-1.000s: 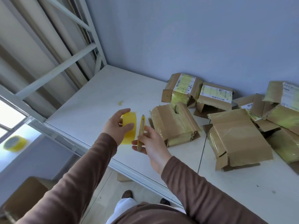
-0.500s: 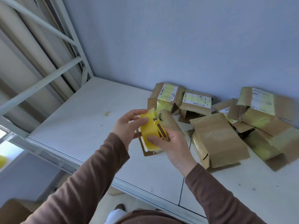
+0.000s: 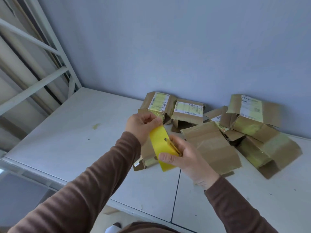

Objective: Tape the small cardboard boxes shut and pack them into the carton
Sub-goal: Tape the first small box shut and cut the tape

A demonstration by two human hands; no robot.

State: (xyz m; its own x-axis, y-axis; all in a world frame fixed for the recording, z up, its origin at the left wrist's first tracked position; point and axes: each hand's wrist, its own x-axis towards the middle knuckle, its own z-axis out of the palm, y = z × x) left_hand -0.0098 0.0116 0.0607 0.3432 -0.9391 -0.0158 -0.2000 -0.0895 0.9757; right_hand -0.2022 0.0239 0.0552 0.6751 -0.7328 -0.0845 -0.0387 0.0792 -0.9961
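Head view: the left hand (image 3: 143, 126) pinches the upper end of a yellow tape strip (image 3: 164, 147) above the white table (image 3: 67, 137); the right hand (image 3: 186, 158) grips the strip's lower part, thumb on its face, fingers curled round a yellow cutter (image 3: 175, 147) behind it; a small cardboard box (image 3: 146, 158) lies directly beneath the hands; more small boxes (image 3: 213, 145) are heaped to the right, against the wall (image 3: 168, 47).
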